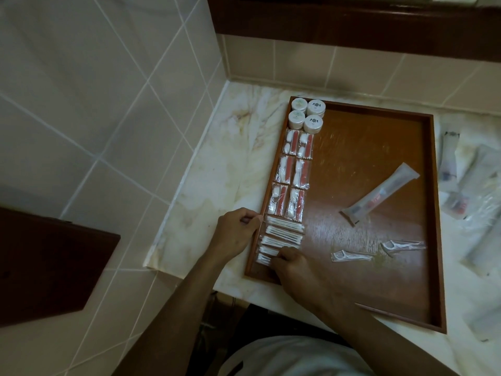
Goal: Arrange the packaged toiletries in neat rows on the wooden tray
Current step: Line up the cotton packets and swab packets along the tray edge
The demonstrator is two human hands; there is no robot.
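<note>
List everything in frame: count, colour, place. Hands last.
wooden tray: 1, brown, on the counter
round jars: 4, white, tray's far left corner
vanity packets: 6, clear with red and white, two columns below the jars
cotton bud packets: about 5, white, stacked rows at tray's near left
toothbrush packet: 1, translucent, tray middle, diagonal
floss picks: 2, white, tray near right
loose packets: several, translucent, counter right of tray
marble counter: 1, cream
left hand: at tray's left rim
right hand: on nearest cotton bud packets

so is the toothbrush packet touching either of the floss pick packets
Apart. The head view shows bare tray wood between the toothbrush packet and both floss pick packets.
</note>
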